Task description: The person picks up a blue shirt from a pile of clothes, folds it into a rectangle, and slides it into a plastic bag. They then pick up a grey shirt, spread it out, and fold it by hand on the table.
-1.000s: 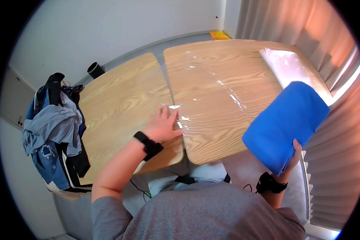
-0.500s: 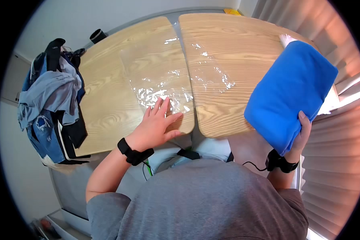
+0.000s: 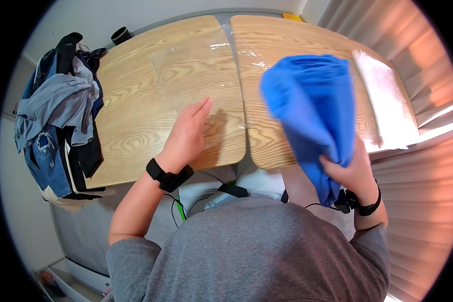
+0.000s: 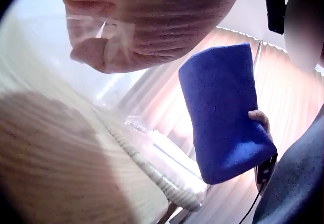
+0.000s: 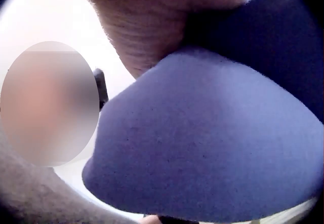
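Note:
My right hand [image 3: 352, 168] grips a folded blue cloth [image 3: 314, 95] at its lower end and holds it up over the right table. Its layered folds face away at the top in the head view. In the left wrist view the broad flat side of the cloth [image 4: 223, 117] shows. My left hand [image 3: 186, 133] is raised over the left table, fingers together, its shadow beside it. Clear plastic film [image 4: 119, 34] is pinched at its thumb and fingertips in the left wrist view. That sheet-like plastic bag [image 3: 196, 65] lies across the table gap, marked by glints.
Two wooden tables [image 3: 131, 136] stand side by side with a narrow gap. A heap of clothes [image 3: 60, 110] with jeans hangs over the left edge. Shiny clear plastic packaging [image 3: 385, 100] lies at the right edge, by the curtain [image 3: 418, 186]. A black bin [image 3: 121, 35] stands behind.
The blue cloth has swung left over the table and turned, uncovering the packaging at right. My left hand was spread flat on the plastic; now it is raised with fingers together.

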The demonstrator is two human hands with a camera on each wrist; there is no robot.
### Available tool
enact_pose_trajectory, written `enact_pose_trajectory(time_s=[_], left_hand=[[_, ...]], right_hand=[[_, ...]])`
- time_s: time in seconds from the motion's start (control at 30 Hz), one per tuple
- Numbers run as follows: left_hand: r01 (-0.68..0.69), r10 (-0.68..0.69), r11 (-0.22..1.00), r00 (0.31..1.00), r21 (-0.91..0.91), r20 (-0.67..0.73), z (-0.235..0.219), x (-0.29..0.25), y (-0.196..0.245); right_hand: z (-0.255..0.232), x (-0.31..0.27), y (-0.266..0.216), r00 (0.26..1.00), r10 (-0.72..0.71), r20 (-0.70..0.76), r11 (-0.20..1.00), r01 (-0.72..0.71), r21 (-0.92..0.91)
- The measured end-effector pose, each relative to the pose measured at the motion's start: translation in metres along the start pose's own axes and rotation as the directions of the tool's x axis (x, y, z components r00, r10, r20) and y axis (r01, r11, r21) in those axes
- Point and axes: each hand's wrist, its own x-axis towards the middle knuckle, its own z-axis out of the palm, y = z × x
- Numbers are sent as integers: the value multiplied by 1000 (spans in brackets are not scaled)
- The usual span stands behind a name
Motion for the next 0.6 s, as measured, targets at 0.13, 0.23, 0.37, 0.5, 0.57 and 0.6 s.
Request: enact_pose_trajectory(time_s=[0.13, 0.23, 0.37, 0.5, 0.57, 0.6], left_hand=[[-8, 9, 1000, 998, 13, -65, -2, 12, 5], [5, -2, 1000, 993, 26, -116, -4, 17, 12], [-16, 12, 1000, 985, -22, -175, -7, 17, 15], [-28, 6, 994, 981, -109, -194, -11, 14, 22], [-16, 5, 997, 988, -71, -152, -17, 9, 24], [3, -7, 999, 994, -34, -109, -19, 7, 25]], right_hand=[[20, 14, -9, 960, -212, 183, 964, 236, -121], [30, 21, -17, 905, -126, 407, 976, 185, -111], [27, 34, -27, 848, -70, 525, 981, 154, -117], [27, 57, -22, 736, -81, 672, 997, 61, 53], [26, 66, -20, 715, -42, 698, 997, -19, 80], [24, 70, -22, 720, -43, 693, 997, -17, 80]])
